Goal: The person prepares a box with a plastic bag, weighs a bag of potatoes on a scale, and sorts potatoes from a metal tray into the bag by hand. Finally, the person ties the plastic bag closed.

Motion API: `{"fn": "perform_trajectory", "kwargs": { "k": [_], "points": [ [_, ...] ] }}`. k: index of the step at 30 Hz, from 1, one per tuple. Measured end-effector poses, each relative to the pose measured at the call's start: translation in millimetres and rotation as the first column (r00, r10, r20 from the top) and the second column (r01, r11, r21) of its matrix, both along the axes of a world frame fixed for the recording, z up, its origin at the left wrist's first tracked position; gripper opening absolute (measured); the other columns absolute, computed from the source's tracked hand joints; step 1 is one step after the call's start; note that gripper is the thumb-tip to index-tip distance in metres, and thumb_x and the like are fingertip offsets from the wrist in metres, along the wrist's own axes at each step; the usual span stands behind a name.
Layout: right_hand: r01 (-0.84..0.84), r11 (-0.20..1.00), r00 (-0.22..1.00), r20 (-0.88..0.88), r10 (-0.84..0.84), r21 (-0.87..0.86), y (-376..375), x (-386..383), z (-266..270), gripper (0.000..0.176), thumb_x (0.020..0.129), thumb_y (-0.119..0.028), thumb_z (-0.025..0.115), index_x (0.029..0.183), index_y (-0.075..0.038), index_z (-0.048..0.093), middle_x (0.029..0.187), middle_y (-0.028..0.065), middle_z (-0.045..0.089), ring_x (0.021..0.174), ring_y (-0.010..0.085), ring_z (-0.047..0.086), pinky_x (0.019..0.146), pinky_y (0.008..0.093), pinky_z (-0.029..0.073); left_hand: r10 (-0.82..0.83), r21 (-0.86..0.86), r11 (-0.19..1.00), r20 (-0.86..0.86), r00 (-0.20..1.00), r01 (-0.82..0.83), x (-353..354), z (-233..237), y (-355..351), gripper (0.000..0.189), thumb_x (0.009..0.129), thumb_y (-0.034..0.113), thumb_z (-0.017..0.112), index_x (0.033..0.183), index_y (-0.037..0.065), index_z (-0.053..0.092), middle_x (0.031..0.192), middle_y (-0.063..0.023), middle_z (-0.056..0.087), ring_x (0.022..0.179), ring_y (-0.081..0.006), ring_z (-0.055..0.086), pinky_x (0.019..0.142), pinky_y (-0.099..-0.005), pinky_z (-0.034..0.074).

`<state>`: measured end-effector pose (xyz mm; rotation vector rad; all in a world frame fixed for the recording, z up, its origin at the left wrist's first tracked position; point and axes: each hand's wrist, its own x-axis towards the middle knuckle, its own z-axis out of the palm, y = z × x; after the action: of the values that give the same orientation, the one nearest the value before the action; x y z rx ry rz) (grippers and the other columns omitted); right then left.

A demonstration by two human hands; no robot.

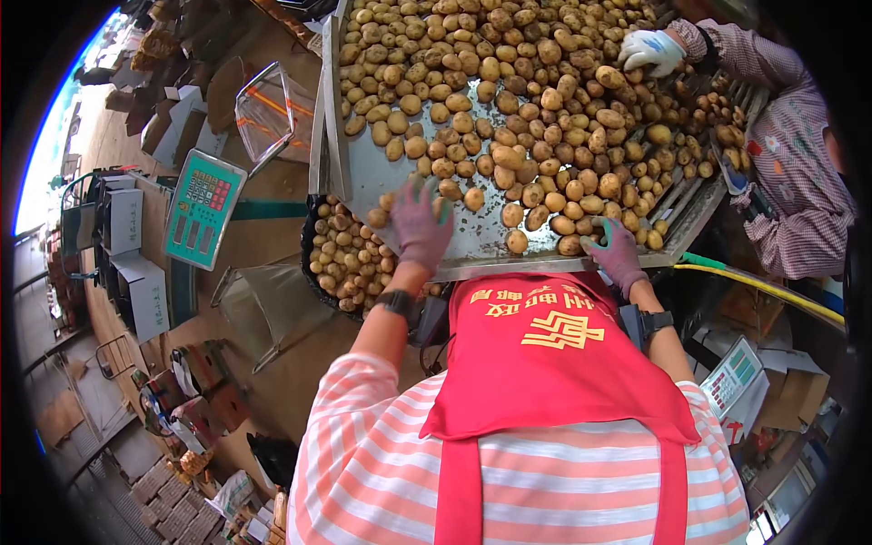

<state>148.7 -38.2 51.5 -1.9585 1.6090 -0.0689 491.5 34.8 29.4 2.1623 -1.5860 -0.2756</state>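
Note:
A metal sorting tray (400, 173) full of potatoes (545, 127) stretches out in front of me. My left hand (422, 227), in a purple-grey glove with green fingertips, reaches over the tray's near left corner. Its fingers are spread beside a few potatoes, above a black-lined container of smaller potatoes (350, 254). At the near right edge rests my right hand (619, 256), gloved alike. Thumb and fingers are apart there, close to a potato (569, 245); I see nothing gripped.
Across the tray at right, another person's white-gloved hand (652, 52) touches potatoes. A green-faced scale (204, 209) stands left, a second scale (732, 378) lower right. A yellow hose (763, 286) runs along the right. Cardboard boxes (141, 295) sit at left.

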Motion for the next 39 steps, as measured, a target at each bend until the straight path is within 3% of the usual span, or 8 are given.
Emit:
{"fn": "perform_trajectory", "kwargs": {
  "k": [4, 8, 15, 19, 21, 28, 32, 39],
  "points": [
    [-0.153, 0.987, 0.987, 0.040, 0.155, -0.058, -6, -2, 6, 0.049, 0.076, -0.029, 0.072, 0.114, -0.003, 0.057, 0.111, 0.0132, 0.060, 0.093, 0.0279, 0.060, 0.080, 0.0357, 0.048, -0.233, -0.117, 0.969, -0.155, 0.960, 0.216, -50, 4, -72, 0.051, 0.078, 0.026, 0.067, 0.124, 0.014, 0.050, 0.131, -0.0184, 0.042, 0.113, -0.0368, 0.048, 0.093, -0.0429, 0.043],
    [0.102, 0.836, 0.812, 0.441, -0.383, 0.539, -6, 3, 1, 0.035, 0.086, -0.020, 0.065, 0.117, -0.003, 0.057, 0.100, -0.0002, 0.062, 0.084, 0.0073, 0.058, 0.074, 0.0200, 0.046, -0.338, 0.263, 0.904, -0.044, 0.940, 0.338, -70, 3, -109, 0.053, 0.078, 0.029, 0.067, 0.126, 0.018, 0.048, 0.122, -0.0166, 0.047, 0.110, -0.0354, 0.050, 0.089, -0.0435, 0.045],
    [-0.139, 0.496, 0.121, 0.512, -0.850, 0.857, 10, 41, 32, 0.039, 0.089, -0.030, 0.060, 0.117, -0.004, 0.054, 0.097, 0.0034, 0.059, 0.084, 0.0156, 0.061, 0.070, 0.0267, 0.053, -0.379, 0.238, 0.808, -0.491, 0.785, 0.539, -116, 45, -60, 0.054, 0.078, 0.032, 0.068, 0.122, 0.006, 0.050, 0.114, -0.0186, 0.055, 0.103, -0.0372, 0.054, 0.090, -0.0409, 0.045],
    [0.012, 0.509, 0.343, 0.475, -0.811, 0.861, 10, 15, 25, 0.028, 0.091, -0.026, 0.055, 0.113, -0.009, 0.056, 0.092, 0.0027, 0.058, 0.072, 0.0100, 0.058, 0.057, 0.0207, 0.049, -0.420, 0.064, 0.753, -0.718, 0.554, 0.654, -122, 23, -26, 0.049, 0.083, 0.028, 0.065, 0.122, 0.004, 0.051, 0.116, -0.0145, 0.057, 0.106, -0.0293, 0.056, 0.091, -0.0356, 0.044],
    [0.045, 0.625, 0.473, 0.535, -0.700, 0.779, 18, -30, 19, 0.025, 0.093, -0.028, 0.051, 0.109, -0.009, 0.057, 0.085, 0.0025, 0.059, 0.055, 0.0069, 0.052, 0.044, 0.0170, 0.038, -0.085, 0.120, 0.932, -0.843, 0.532, 0.341, -101, -1, -19, 0.038, 0.084, 0.025, 0.061, 0.117, 0.007, 0.056, 0.105, -0.0144, 0.060, 0.098, -0.0291, 0.059, 0.086, -0.0359, 0.046],
    [0.369, 0.165, -0.491, 0.343, -0.801, 0.915, 66, -168, 9, 0.053, 0.089, -0.040, 0.055, 0.122, 0.000, 0.046, 0.104, 0.0167, 0.058, 0.073, 0.0172, 0.062, 0.066, 0.0283, 0.057, 0.224, 0.044, 0.945, -0.807, 0.546, -0.323, 2, -38, -20, 0.032, 0.081, 0.012, 0.063, 0.112, 0.007, 0.060, 0.105, -0.0147, 0.062, 0.096, -0.0281, 0.059, 0.086, -0.0350, 0.046],
    [0.723, 0.027, -0.325, 0.374, -0.868, 0.691, 81, -188, 5, 0.060, 0.088, -0.040, 0.056, 0.130, 0.000, 0.041, 0.111, 0.0161, 0.055, 0.097, 0.0185, 0.055, 0.085, 0.0318, 0.050, 0.394, 0.035, 0.909, -0.401, 0.827, -0.416, 38, -36, -36, 0.038, 0.079, 0.012, 0.065, 0.116, 0.007, 0.058, 0.114, -0.0157, 0.057, 0.105, -0.0328, 0.055, 0.091, -0.0386, 0.043],
    [0.447, 0.666, 0.342, 0.574, -0.744, 0.597, 22, -42, 40, 0.033, 0.093, -0.025, 0.055, 0.114, 0.000, 0.055, 0.096, 0.0075, 0.059, 0.076, 0.0116, 0.058, 0.064, 0.0218, 0.048, 0.112, 0.479, 0.868, 0.068, 0.991, -0.131, 27, -30, -66, 0.059, 0.074, 0.022, 0.068, 0.128, 0.014, 0.047, 0.125, -0.0150, 0.047, 0.113, -0.0360, 0.049, 0.094, -0.0433, 0.043]
  ]
}}
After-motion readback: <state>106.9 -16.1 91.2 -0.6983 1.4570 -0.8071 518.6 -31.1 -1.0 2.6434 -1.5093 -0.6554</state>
